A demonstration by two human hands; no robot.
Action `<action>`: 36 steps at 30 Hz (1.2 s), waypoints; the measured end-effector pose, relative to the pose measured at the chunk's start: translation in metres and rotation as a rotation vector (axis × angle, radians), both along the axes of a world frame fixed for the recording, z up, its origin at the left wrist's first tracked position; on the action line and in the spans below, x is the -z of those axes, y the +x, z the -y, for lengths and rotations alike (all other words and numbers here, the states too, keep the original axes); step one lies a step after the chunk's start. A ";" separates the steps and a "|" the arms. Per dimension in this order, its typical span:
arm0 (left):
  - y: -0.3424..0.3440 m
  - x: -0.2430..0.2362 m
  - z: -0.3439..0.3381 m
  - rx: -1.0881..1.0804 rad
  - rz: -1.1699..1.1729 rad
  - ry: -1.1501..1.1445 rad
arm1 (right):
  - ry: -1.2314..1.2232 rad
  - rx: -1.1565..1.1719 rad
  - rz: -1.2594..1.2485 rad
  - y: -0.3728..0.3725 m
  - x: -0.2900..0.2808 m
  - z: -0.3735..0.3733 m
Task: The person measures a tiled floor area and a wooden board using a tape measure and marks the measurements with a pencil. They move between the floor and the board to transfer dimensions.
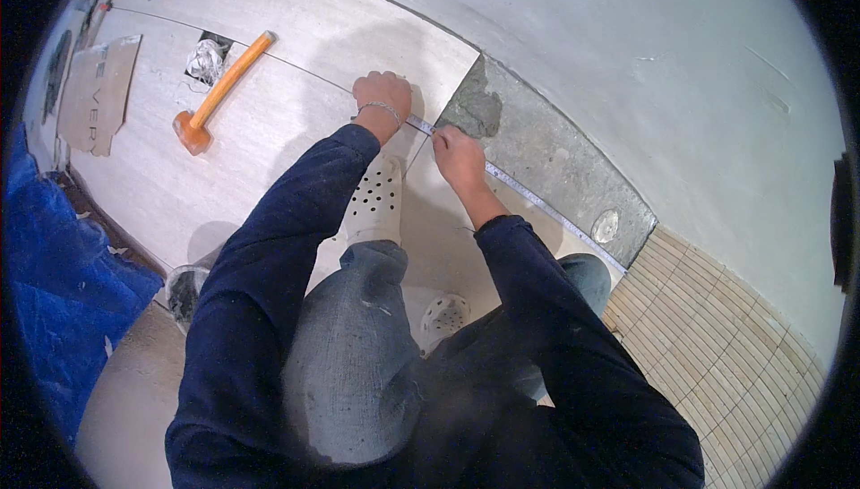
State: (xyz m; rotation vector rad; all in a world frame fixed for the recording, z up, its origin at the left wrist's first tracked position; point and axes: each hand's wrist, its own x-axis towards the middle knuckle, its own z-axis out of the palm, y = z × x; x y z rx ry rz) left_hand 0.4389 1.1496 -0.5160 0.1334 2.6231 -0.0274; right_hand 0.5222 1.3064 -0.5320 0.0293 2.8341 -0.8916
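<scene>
A tape measure blade [528, 195] is stretched along the edge between the large pale floor tiles [313, 41] and a bare grey strip [551, 153] beside the wall. My left hand [383, 99] is closed at the blade's far-left end, back of the hand upward. Whatever part of the tape lies inside it is hidden. Close to it, my right hand [459, 159] pinches the blade at the tile edge, beside a patch of dark mortar [475, 106]. Beyond that hand, the blade runs down to the right, ending near the ribbed beige tiles [708, 319].
An orange-handled mallet [228, 86] lies on the tiles at left, near a cut-out holding white crumpled material [207, 61]. Farther left are torn cardboard [98, 95] and a blue tarp [72, 283]. A bucket [184, 292] stands by my left arm. The wall [681, 59] borders the right.
</scene>
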 end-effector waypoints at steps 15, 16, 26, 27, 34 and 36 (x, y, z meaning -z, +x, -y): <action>0.001 -0.001 0.001 0.023 -0.001 -0.007 | 0.032 -0.040 0.002 -0.003 0.006 0.003; 0.000 -0.002 0.000 0.023 -0.002 -0.006 | 0.065 -0.042 0.020 -0.004 0.007 0.003; 0.001 0.002 0.006 0.025 0.017 -0.011 | 0.066 -0.100 0.073 -0.003 0.002 0.008; -0.001 0.000 0.001 0.003 0.012 0.015 | 0.063 -0.079 0.037 -0.006 0.006 0.004; 0.000 0.001 0.003 0.051 0.030 -0.019 | 0.056 -0.066 0.042 -0.007 0.004 0.005; -0.001 0.001 0.005 0.040 0.065 -0.045 | 0.049 -0.034 0.056 -0.005 0.000 0.009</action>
